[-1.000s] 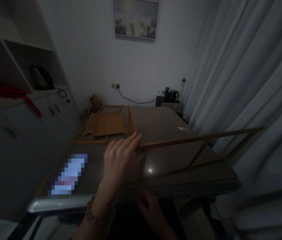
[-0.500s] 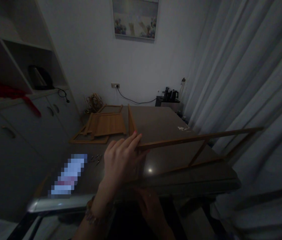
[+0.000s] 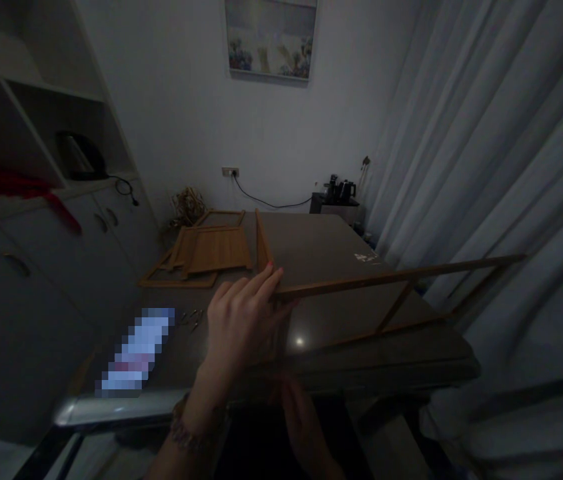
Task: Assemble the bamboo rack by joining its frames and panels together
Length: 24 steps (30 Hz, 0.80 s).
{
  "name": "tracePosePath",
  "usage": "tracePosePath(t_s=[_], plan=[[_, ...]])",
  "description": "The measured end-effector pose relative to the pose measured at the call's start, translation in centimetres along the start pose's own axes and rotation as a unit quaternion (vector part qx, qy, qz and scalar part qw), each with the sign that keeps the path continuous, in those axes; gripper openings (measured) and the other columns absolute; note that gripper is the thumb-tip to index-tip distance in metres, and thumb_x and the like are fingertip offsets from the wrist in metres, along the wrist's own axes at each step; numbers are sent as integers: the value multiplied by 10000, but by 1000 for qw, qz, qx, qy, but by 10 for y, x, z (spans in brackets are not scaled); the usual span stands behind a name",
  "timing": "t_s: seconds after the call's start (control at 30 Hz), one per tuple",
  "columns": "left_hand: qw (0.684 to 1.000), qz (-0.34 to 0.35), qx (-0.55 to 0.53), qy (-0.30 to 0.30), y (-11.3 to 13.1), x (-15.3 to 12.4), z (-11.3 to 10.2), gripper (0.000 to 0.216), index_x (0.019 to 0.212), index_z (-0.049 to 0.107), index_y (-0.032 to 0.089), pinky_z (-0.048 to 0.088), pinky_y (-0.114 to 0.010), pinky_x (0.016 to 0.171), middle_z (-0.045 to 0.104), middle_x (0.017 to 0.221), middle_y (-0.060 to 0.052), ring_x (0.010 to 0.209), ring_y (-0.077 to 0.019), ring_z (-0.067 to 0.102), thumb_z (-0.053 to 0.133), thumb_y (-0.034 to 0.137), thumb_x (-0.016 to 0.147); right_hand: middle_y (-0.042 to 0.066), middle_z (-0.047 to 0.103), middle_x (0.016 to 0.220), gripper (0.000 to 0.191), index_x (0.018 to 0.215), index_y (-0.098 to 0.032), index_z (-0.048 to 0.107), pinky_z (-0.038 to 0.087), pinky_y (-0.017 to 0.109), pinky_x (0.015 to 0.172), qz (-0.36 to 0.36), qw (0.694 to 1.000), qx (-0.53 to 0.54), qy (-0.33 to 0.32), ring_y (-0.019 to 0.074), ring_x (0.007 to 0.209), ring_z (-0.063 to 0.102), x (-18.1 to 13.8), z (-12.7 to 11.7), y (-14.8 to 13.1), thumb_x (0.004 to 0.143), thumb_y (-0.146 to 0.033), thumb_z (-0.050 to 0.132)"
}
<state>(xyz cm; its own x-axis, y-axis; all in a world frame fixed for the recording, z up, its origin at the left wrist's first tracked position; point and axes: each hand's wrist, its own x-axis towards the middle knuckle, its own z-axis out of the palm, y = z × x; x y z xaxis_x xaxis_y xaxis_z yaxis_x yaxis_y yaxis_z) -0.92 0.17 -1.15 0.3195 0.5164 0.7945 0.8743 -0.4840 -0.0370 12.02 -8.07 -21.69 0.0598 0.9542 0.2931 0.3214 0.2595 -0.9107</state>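
My left hand (image 3: 241,320) is closed around the near left corner of a long wooden frame (image 3: 361,282), which stands on its edge along the front of the table. A thin wooden piece (image 3: 262,247) reaches back from that same corner. Low at the table's front edge, my right hand (image 3: 301,420) is beneath my left, by the lower part of the frame. Its fingers are bent close together in shadow, and what they hold, if anything, is hidden. Several small metal screws (image 3: 194,320) lie left of my left hand.
Slatted wooden panels (image 3: 218,250) and flat frames lie on the grey table (image 3: 306,233) at the back left. A pixelated bright rectangle (image 3: 138,350) is at the front left. White scraps (image 3: 365,257) lie towards the right, near the curtain (image 3: 461,167).
My right hand has shifted slightly and turned, with its fingers now pointing more upward. My left hand and the wooden frame stay in place.
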Motion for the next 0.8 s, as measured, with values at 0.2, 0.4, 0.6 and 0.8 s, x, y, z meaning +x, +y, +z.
tracePosePath(t_s=[0.2,0.4,0.6,0.8], plan=[[1000,0,6,-3,-1,-1,1,459,1192,627,226,449,-386,665,683,1195,-43,827,-228,684,622,494,820,16,709,1075,252,1132,-283,630,521,295,881,-58,995,-61,-51,186,985,667,-1,-1,9,929,-194,511],[1000,-2,11,-10,-1,-1,0,451,1194,623,232,454,-387,663,682,1198,-29,818,-222,682,612,494,827,22,722,1037,344,1210,-319,611,502,394,868,-135,972,-190,-36,231,934,657,8,-9,9,934,-144,503],[1000,-2,15,-9,-1,-2,2,461,1201,619,238,450,-388,668,680,1205,-18,842,-219,682,589,518,836,60,668,973,417,1282,-354,585,500,432,819,-133,943,-304,-20,254,893,607,7,-10,3,903,-180,575],[1000,4,22,0,0,-1,2,454,1179,632,227,449,-383,656,685,1197,-3,825,-213,682,584,524,837,49,642,975,484,1337,-351,530,465,450,889,-126,931,-339,-45,250,940,578,6,-7,-4,897,-154,580]])
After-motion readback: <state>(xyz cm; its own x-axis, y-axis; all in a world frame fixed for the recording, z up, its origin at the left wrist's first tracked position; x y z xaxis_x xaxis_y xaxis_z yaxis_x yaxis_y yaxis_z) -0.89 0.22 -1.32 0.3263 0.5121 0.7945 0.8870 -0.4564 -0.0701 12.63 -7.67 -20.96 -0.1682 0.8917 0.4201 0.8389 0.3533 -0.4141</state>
